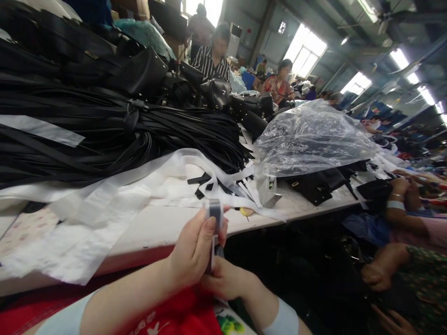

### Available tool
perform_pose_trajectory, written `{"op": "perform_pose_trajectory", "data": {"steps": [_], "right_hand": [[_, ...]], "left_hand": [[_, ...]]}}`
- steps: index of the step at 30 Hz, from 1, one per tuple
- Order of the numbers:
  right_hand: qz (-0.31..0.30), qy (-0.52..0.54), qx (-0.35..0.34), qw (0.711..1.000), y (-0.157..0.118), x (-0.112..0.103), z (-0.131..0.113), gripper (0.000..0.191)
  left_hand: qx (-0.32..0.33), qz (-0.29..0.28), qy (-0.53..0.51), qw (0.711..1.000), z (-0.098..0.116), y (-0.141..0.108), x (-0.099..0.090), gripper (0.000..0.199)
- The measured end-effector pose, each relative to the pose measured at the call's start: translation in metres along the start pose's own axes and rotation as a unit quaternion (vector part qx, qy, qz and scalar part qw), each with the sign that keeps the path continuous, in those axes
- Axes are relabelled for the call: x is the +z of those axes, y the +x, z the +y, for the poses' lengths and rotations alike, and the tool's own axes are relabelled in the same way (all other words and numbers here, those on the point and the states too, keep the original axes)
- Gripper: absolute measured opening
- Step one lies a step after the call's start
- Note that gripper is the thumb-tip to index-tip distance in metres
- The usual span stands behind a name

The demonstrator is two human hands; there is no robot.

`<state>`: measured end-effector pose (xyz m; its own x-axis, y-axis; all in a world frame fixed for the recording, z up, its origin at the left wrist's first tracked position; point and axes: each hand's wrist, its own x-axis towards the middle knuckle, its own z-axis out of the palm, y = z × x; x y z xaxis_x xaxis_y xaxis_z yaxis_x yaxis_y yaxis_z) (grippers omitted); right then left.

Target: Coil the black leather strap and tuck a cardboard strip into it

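Observation:
Near the table's front edge, my left hand (195, 239) is closed around a dark strap (214, 211) with a pale, whitish layer wrapped over it. The thumb presses on its face and the upper end loops above the fingers. Just below and to the right, my right hand (223, 277) is closed at the lower part of the same strap; its fingertips are partly hidden. A long white translucent strip (195, 156) curves over the table behind my hands. Short black strap pieces (206, 181) lie beside it.
A large bundle of black straps (132, 121) and black bags (139, 70) fill the back left. Clear plastic (307, 135) covers bags at the right. White sheets (70, 242) lie on the table (139, 228) at left. Other people's hands (379, 274) work at the right.

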<state>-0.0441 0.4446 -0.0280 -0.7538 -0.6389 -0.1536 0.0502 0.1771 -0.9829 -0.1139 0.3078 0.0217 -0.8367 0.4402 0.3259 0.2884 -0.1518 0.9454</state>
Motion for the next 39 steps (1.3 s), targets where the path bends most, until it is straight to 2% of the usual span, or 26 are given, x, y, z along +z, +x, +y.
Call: {"op": "perform_pose_trajectory", "data": {"steps": [1, 2, 3, 4, 5, 6, 7, 8, 9, 11, 12, 14, 15, 18, 20, 22, 24, 25, 26, 28, 30, 32, 34, 35, 37, 39], "right_hand": [[-0.078, 0.038, 0.009, 0.996, -0.006, -0.002, -0.002, 0.038], [-0.127, 0.077, 0.01, 0.989, -0.015, -0.009, -0.004, 0.04], [-0.132, 0.108, 0.004, 0.985, -0.026, -0.019, -0.006, 0.043], [-0.096, 0.124, 0.003, 0.988, -0.037, -0.032, -0.007, 0.046], [-0.016, 0.124, 0.003, 0.992, -0.048, -0.046, -0.009, 0.049], [0.076, 0.103, 0.01, 0.992, -0.057, -0.059, -0.01, 0.049], [0.159, 0.054, 0.018, 0.986, -0.063, -0.069, -0.011, 0.044], [0.221, -0.007, 0.021, 0.975, -0.065, -0.075, -0.012, 0.038], [0.25, -0.071, 0.018, 0.965, -0.065, -0.078, -0.013, 0.038], [0.239, -0.159, -0.01, 0.958, -0.056, -0.071, -0.014, 0.057], [0.215, -0.169, -0.022, 0.962, -0.05, -0.064, -0.013, 0.057], [0.169, -0.128, -0.023, 0.977, -0.035, -0.047, -0.007, 0.033], [0.154, -0.094, -0.013, 0.984, -0.028, -0.039, -0.003, 0.026], [0.064, 0.015, 0.037, 0.997, -0.014, -0.021, 0.008, 0.035], [-0.01, 0.049, 0.058, 0.997, -0.011, -0.011, 0.009, 0.04], [-0.07, 0.06, 0.063, 0.994, -0.014, -0.003, 0.006, 0.041], [-0.092, 0.085, 0.064, 0.99, -0.024, -0.003, 0.0, 0.04], [-0.074, 0.108, 0.063, 0.989, -0.032, -0.007, -0.003, 0.041], [-0.034, 0.134, 0.059, 0.989, -0.039, -0.015, -0.005, 0.042], [0.086, 0.153, 0.051, 0.983, -0.053, -0.038, -0.007, 0.043], [0.181, 0.111, 0.06, 0.975, -0.06, -0.063, -0.005, 0.04], [0.218, 0.029, 0.084, 0.972, -0.059, -0.082, 0.001, 0.034], [0.213, -0.051, 0.1, 0.971, -0.054, -0.089, 0.01, 0.032], [0.199, -0.077, 0.103, 0.972, -0.051, -0.089, 0.015, 0.033], [0.159, -0.091, 0.102, 0.978, -0.046, -0.084, 0.023, 0.037], [0.141, -0.087, 0.097, 0.981, -0.044, -0.077, 0.029, 0.04]], "left_hand": [[0.095, 0.03, 0.097, 0.99, -0.007, 0.003, -0.008, 0.042], [0.176, 0.032, 0.191, 0.965, -0.017, 0.004, -0.015, 0.043], [0.228, 0.003, 0.267, 0.936, -0.027, 0.004, -0.021, 0.046], [0.249, -0.049, 0.322, 0.912, -0.036, 0.001, -0.026, 0.051], [0.234, -0.106, 0.352, 0.9, -0.043, -0.003, -0.028, 0.055], [0.187, -0.159, 0.357, 0.901, -0.047, -0.007, -0.027, 0.059], [0.11, -0.199, 0.336, 0.914, -0.049, -0.013, -0.023, 0.062], [0.011, -0.223, 0.288, 0.931, -0.047, -0.017, -0.018, 0.065], [-0.098, -0.234, 0.214, 0.943, -0.044, -0.021, -0.012, 0.067], [-0.277, -0.233, 0.025, 0.932, -0.032, -0.025, -0.001, 0.069], [-0.326, -0.23, -0.064, 0.915, -0.026, -0.024, 0.002, 0.068], [-0.35, -0.205, -0.193, 0.894, -0.012, -0.019, 0.003, 0.066], [-0.346, -0.179, -0.238, 0.89, -0.005, -0.015, 0.001, 0.064], [-0.32, -0.072, -0.331, 0.885, 0.014, 0.002, -0.012, 0.057], [-0.262, 0.004, -0.347, 0.901, 0.02, 0.014, -0.02, 0.049], [-0.145, 0.095, -0.261, 0.95, 0.013, 0.021, -0.027, 0.045], [-0.021, 0.138, -0.06, 0.988, -0.004, 0.021, -0.032, 0.047], [0.022, 0.118, 0.056, 0.991, -0.015, 0.018, -0.034, 0.048], [0.047, 0.07, 0.161, 0.983, -0.025, 0.014, -0.035, 0.048], [0.045, -0.068, 0.286, 0.955, -0.041, 0.003, -0.037, 0.044], [-0.011, -0.171, 0.3, 0.938, -0.046, -0.008, -0.037, 0.045], [-0.122, -0.217, 0.227, 0.942, -0.042, -0.014, -0.036, 0.057], [-0.247, -0.233, 0.089, 0.937, -0.035, -0.015, -0.037, 0.064], [-0.3, -0.234, 0.007, 0.925, -0.032, -0.014, -0.039, 0.066], [-0.374, -0.218, -0.144, 0.89, -0.029, -0.011, -0.045, 0.065], [-0.421, -0.181, -0.257, 0.851, -0.028, -0.006, -0.053, 0.066]]}}
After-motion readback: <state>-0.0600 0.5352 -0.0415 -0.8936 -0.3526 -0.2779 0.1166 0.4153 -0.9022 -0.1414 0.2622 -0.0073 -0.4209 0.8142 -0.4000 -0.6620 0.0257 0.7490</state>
